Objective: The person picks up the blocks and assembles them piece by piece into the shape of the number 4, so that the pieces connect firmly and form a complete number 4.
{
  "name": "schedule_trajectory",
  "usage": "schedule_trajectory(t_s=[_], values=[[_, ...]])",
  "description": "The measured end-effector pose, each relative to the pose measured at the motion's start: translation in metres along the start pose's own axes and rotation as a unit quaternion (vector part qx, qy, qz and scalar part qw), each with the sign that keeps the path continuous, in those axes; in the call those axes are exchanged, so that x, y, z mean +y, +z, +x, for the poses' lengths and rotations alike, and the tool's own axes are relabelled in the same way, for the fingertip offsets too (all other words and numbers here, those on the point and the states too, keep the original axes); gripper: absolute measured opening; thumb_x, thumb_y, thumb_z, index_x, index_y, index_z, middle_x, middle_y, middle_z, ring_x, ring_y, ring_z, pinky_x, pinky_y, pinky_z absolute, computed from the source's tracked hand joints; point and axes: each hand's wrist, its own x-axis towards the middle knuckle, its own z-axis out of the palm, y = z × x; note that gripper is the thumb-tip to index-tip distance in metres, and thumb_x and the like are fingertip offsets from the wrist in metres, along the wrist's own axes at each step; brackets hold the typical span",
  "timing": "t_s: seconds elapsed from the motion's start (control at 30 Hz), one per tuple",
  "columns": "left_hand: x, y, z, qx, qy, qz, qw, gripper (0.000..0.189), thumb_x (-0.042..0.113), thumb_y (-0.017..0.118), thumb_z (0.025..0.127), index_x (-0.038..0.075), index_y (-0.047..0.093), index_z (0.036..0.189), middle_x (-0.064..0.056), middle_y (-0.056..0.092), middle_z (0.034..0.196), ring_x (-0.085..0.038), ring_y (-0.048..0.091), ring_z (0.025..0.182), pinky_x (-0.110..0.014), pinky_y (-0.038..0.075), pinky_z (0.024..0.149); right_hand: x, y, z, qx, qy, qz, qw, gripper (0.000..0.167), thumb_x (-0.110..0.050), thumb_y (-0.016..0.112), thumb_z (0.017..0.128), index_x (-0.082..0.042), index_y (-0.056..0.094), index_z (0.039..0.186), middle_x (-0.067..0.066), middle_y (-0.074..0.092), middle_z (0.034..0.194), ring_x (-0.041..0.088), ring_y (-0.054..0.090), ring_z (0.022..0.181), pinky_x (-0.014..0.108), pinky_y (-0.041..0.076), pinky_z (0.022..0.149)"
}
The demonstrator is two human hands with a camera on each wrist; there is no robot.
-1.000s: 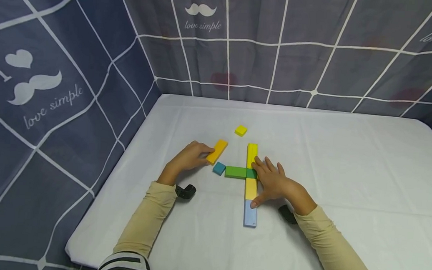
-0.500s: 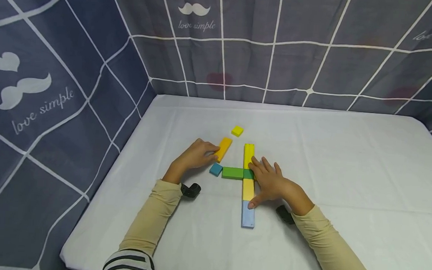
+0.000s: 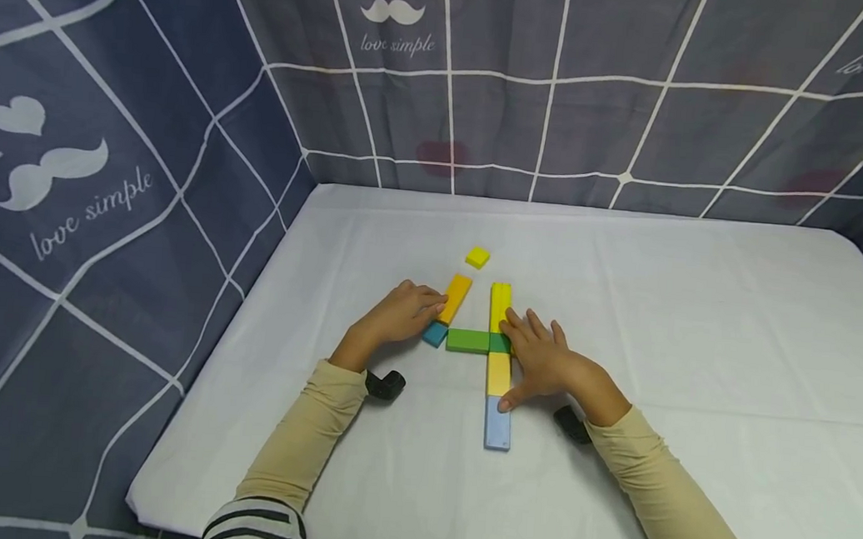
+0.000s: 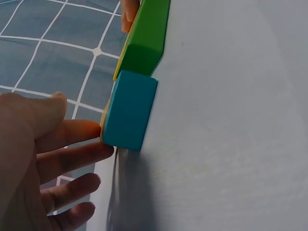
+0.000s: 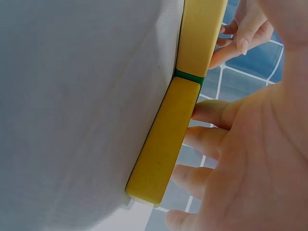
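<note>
My left hand (image 3: 402,311) touches the left side of an orange block (image 3: 457,298) with its fingertips; in the left wrist view its fingers (image 4: 79,156) are extended and the thumb stands apart. A small teal block (image 3: 435,335) lies between the orange block and a long green block (image 3: 467,341). The green block meets an upright row: bright yellow block (image 3: 501,296), dark green piece (image 3: 500,343), pale yellow block (image 3: 498,376), light blue block (image 3: 498,431). Spread along this row's right side is my right hand (image 3: 545,365), fingertips by the yellow blocks and thumb on the light blue one.
A small yellow block (image 3: 478,258) lies alone towards the back. White cloth covers the table (image 3: 698,322). Dark blue-grey checked curtains (image 3: 584,130) hang behind it and along its left side. A black wrist device (image 3: 386,385) hangs under each forearm.
My left hand has pushed the orange block rightward, and its lower end now meets the teal block. The right hand keeps its place on the row.
</note>
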Motion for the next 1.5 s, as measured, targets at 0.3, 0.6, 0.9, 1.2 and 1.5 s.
schedule_trajectory(t_s=[0.3,0.6,0.9,1.2,1.5], values=[[0.0021,0.0002,-0.0013,-0.002,0.015,0.005,0.9999,0.04,0.033,0.038,0.098,0.012,0.052,0.129,-0.008,0.053,0.131,-0.024,0.046,0.107,-0.037,0.038,0.094,0.0009,0.0006,-0.0003,0.0,-0.002,0.002,1.0,0.127,-0.066,0.073,0.053,-0.002,0.014,0.145,0.017,0.001,0.153,0.041,-0.002,0.139,0.064,0.001,0.105],[0.0017,0.0033,0.0006,0.023,0.019,0.015,0.9994,0.038,0.033,0.051,0.093,0.013,0.057,0.125,-0.004,0.058,0.125,-0.021,0.049,0.102,-0.034,0.04,0.089,0.0012,0.0013,0.0,0.004,-0.002,0.005,1.0,0.126,-0.065,0.074,0.052,-0.003,0.016,0.144,0.017,0.002,0.153,0.041,-0.002,0.139,0.064,0.001,0.105],[-0.0005,0.0069,0.0039,0.053,0.03,0.011,0.9981,0.036,0.028,0.06,0.088,0.011,0.062,0.119,-0.004,0.063,0.118,-0.019,0.053,0.099,-0.031,0.04,0.085,0.0011,0.0016,0.0023,0.001,0.002,-0.004,1.0,0.128,-0.068,0.073,0.05,-0.004,0.014,0.145,0.016,0.001,0.153,0.041,-0.002,0.139,0.064,0.001,0.105],[-0.0001,0.0044,0.0036,0.044,0.035,-0.003,0.9984,0.035,0.026,0.06,0.088,0.01,0.062,0.119,-0.004,0.063,0.119,-0.02,0.052,0.101,-0.032,0.04,0.087,0.0004,0.0001,0.0031,0.001,0.007,-0.009,0.9999,0.128,-0.068,0.073,0.05,-0.004,0.015,0.145,0.017,0.002,0.153,0.042,-0.001,0.139,0.065,0.002,0.105],[0.0016,0.0036,0.0029,0.04,0.033,-0.005,0.9987,0.035,0.026,0.06,0.088,0.011,0.062,0.119,-0.004,0.063,0.119,-0.02,0.052,0.101,-0.032,0.04,0.087,0.002,0.0014,0.0041,0.005,0.004,0.008,0.9999,0.129,-0.067,0.074,0.049,-0.003,0.016,0.144,0.017,0.002,0.153,0.041,-0.002,0.139,0.064,0.001,0.105]])
